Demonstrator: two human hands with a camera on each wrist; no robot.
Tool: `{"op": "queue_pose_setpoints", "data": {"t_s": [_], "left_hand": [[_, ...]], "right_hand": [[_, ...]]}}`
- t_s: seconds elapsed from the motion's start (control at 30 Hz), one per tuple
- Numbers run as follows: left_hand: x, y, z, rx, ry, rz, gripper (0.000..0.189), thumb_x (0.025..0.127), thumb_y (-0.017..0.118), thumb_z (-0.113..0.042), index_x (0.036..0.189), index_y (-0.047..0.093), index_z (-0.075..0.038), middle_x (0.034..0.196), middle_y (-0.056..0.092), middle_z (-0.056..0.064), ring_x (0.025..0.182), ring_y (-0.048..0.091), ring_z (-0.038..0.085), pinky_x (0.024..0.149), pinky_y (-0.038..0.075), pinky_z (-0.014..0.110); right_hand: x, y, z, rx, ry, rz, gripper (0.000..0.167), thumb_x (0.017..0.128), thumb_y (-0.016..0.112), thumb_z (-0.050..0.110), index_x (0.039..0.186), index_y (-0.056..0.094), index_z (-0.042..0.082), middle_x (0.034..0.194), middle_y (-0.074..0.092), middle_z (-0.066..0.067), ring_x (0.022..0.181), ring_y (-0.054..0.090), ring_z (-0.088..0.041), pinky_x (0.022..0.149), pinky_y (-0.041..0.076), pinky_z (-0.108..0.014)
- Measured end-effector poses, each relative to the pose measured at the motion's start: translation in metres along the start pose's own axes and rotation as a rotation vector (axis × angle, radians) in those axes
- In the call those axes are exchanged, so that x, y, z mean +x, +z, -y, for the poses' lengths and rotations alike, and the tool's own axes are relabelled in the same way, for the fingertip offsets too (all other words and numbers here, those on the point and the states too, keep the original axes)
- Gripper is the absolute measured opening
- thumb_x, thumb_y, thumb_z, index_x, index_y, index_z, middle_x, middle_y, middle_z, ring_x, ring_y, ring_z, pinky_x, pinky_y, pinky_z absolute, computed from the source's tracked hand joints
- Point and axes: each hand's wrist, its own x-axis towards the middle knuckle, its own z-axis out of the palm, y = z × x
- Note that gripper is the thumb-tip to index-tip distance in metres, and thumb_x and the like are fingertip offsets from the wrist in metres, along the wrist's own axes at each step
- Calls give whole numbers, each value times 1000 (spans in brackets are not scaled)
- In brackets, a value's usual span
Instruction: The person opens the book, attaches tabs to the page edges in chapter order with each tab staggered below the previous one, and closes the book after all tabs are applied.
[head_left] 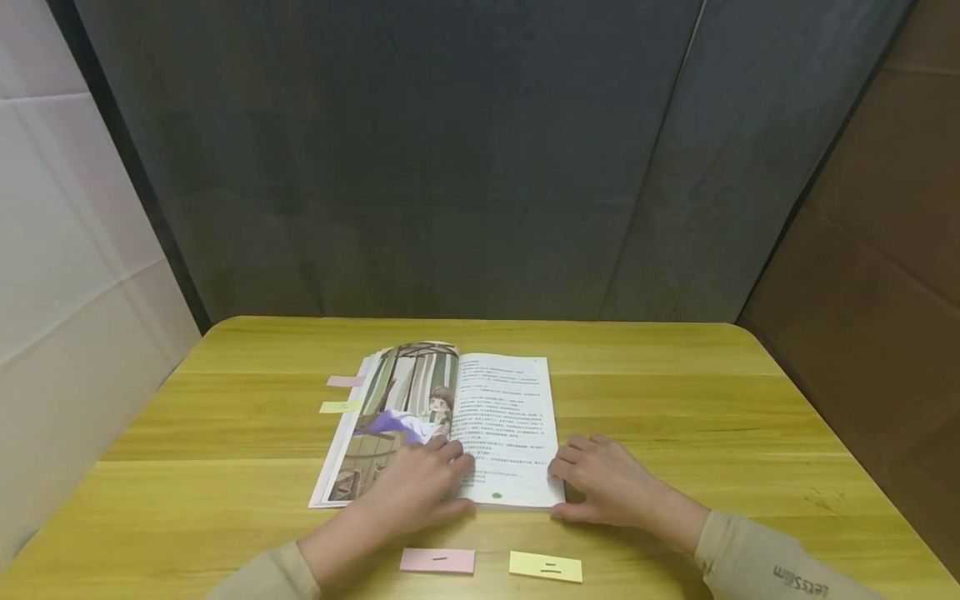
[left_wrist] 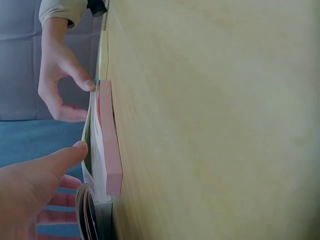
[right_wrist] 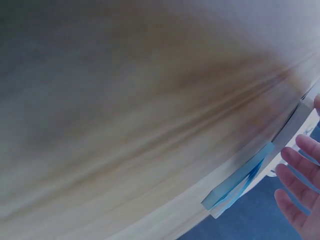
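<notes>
An open book (head_left: 506, 425) lies on the wooden table, a coloured picture on its left page and printed text on its right page. My left hand (head_left: 423, 483) rests over the lower middle of the book, near the fold. In the left wrist view, its thumb (left_wrist: 72, 152) is extended beside the book's edge. At the lower right corner, my right hand (head_left: 600, 483) touches the book's edge with its fingertips. The right wrist view has those fingers (right_wrist: 295, 182) spread and fairly straight. A pink tab (head_left: 345, 381) and a yellow tab (head_left: 340, 407) stick out from the left pages.
Between the book and the person lie a pink sticky-note pad (head_left: 437, 561) with one pen stroke and a yellow pad (head_left: 546, 567) with two strokes. The table (head_left: 675, 392) ends at a dark partition (head_left: 450, 167). Side panels stand left and right.
</notes>
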Motion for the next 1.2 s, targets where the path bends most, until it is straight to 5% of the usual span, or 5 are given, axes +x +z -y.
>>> {"op": "queue_pose_setpoints", "data": {"t_s": [0.47,0.8,1.2], "left_hand": [[-6,-2,6,-107,2,-84,47,66,66,-51,94,62,-13,85,59,-1,72,55,13,54,44,22],[-12,-4,9,-171,-9,-99,55,67,69,-47,106,59,-10,97,58,2,85,56,17,69,48,31],[-22,-10,7,-131,64,-201,48,71,61,-23,118,53,-12,113,52,2,93,54,17,56,48,27]], "right_hand": [[-3,0,1,14,0,5,42,75,56,56,90,61,16,85,55,7,77,47,-10,65,42,-30],[-4,-1,2,23,6,11,43,76,55,56,90,61,16,86,55,7,78,48,-11,68,44,-34],[-5,-1,4,21,-1,-2,42,76,54,57,89,61,17,86,55,8,78,48,-10,65,43,-32]]}}
